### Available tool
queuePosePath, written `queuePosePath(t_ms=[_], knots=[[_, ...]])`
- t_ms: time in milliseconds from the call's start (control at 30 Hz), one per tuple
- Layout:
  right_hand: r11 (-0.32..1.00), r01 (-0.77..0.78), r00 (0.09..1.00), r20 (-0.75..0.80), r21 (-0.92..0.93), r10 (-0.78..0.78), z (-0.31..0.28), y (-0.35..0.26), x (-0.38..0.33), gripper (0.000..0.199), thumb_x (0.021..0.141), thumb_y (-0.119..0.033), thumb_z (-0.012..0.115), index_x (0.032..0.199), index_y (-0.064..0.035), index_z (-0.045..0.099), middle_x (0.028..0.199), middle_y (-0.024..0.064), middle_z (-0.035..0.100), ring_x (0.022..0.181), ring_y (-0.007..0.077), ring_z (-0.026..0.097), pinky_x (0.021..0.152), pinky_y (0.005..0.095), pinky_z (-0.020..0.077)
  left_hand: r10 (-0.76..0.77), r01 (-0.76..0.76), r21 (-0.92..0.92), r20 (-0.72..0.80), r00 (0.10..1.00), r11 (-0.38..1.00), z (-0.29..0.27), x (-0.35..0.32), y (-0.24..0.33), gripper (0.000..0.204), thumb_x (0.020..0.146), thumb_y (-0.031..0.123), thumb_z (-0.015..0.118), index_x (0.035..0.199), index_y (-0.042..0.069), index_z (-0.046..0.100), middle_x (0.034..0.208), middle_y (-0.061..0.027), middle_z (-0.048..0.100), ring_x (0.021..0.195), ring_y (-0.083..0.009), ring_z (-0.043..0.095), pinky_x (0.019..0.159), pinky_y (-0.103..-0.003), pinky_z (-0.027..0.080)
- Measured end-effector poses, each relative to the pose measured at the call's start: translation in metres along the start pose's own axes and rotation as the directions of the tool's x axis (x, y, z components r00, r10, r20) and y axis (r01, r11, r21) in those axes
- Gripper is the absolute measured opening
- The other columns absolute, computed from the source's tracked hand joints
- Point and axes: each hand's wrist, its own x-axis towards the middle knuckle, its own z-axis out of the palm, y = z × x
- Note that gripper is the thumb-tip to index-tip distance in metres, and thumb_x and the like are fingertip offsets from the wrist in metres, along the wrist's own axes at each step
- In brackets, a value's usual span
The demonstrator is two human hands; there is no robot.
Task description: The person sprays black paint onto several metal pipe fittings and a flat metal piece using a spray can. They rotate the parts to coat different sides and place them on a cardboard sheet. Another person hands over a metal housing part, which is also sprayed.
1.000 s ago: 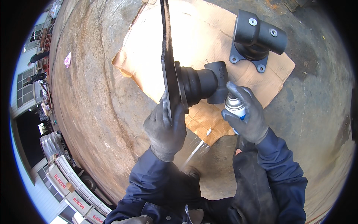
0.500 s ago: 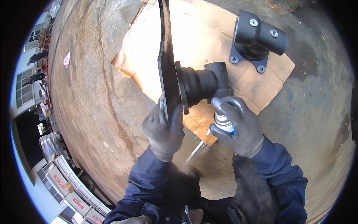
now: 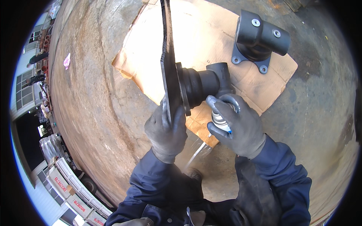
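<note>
My left hand [image 3: 165, 132], in a dark grey glove, grips the near end of a long, flat black metal plate [image 3: 169, 71] held on edge. Just right of the plate is a black flanged pipe fitting [image 3: 201, 83]; whether the two are joined I cannot tell. My right hand [image 3: 241, 130], also gloved, is wrapped round a spray can [image 3: 219, 121] with a silver top and a bit of blue. The forefinger bends over the can's top, hiding the nozzle. The can is close to the near side of the fitting.
Under the parts a cardboard sheet [image 3: 211, 34] lies on the stained concrete floor [image 3: 86, 75]. A second black fitting [image 3: 260, 37] with a bolt-hole flange rests on its right side. A white strip [image 3: 196, 154] lies near my feet. A truck [image 3: 71, 188] and people stand far left.
My right hand has shifted slightly left and a little upward with the spray can. My left hand and the plate have hardly moved.
</note>
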Motion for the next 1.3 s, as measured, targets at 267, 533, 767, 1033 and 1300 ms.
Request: queuePosePath(t_ms=[267, 533, 767, 1033, 1300], knots=[[0.999, 0.011, 0.999, -0.039, 0.034, -0.01, -0.001, 0.005, 0.007, 0.074, 0.087, -0.012, 0.088, 0.154, -0.011, 0.057, 0.132, 0.0194, 0.063, 0.103, 0.0378, 0.074, 0.086, 0.0451, 0.0629, -0.038, 0.039, -0.046, 0.018, 0.999, 0.998, 0.001, -0.001, 0.005, 0.043, 0.106, -0.001, 0.065, 0.149, -0.005, 0.064, 0.126, -0.0179, 0.079, 0.109, -0.0217, 0.076, 0.095, -0.035, 0.059], [0.997, 0.043, 0.996, -0.08, 0.059, -0.038, 0.004, -0.003, -0.005, 0.073, 0.088, -0.019, 0.087, 0.155, -0.0204, 0.058, 0.122, 0.0153, 0.064, 0.095, 0.0372, 0.074, 0.075, 0.0475, 0.063, 0.01, -0.011, 0.014, 0.026, 1.0, 1.0, -0.001, 0.004, 0.008, 0.043, 0.105, -0.002, 0.064, 0.147, -0.005, 0.065, 0.124, -0.0199, 0.079, 0.108, -0.0231, 0.077, 0.092, -0.035, 0.06], [0.997, 0.064, 0.977, -0.201, -0.032, -0.069, 0.0, 0.012, 0.028, 0.074, 0.086, -0.01, 0.089, 0.153, -0.0109, 0.058, 0.129, 0.02, 0.062, 0.103, 0.0394, 0.074, 0.083, 0.0469, 0.0625, 0.038, -0.043, 0.118, 0.047, 0.998, 0.992, -0.001, 0.006, 0.012, 0.045, 0.103, -0.003, 0.066, 0.148, -0.005, 0.065, 0.124, -0.0198, 0.079, 0.105, -0.022, 0.077, 0.089, -0.034, 0.06], [0.997, 0.06, 0.991, -0.123, 0.046, -0.054, -0.001, 0.0, 0.012, 0.075, 0.085, -0.009, 0.088, 0.154, -0.0123, 0.057, 0.131, 0.0176, 0.063, 0.106, 0.0349, 0.075, 0.089, 0.0429, 0.0636, -0.043, 0.038, 0.074, 0.065, 0.997, 0.997, -0.002, 0.005, 0.01, 0.045, 0.104, -0.002, 0.066, 0.149, -0.004, 0.065, 0.124, -0.019, 0.079, 0.101, -0.021, 0.077, 0.088, -0.033, 0.06], [0.988, -0.035, 0.991, -0.126, 0.15, 0.054, -0.005, 0.004, -0.011, 0.075, 0.089, -0.02, 0.087, 0.157, -0.0232, 0.057, 0.126, 0.0152, 0.064, 0.099, 0.0364, 0.074, 0.079, 0.0461, 0.0633, -0.129, 0.127, 0.03, 0.09, 0.988, 0.991, -0.002, -0.001, 0.005, 0.043, 0.105, -0.002, 0.067, 0.148, -0.006, 0.065, 0.125, -0.0185, 0.08, 0.113, -0.0234, 0.077, 0.097, -0.036, 0.059]])
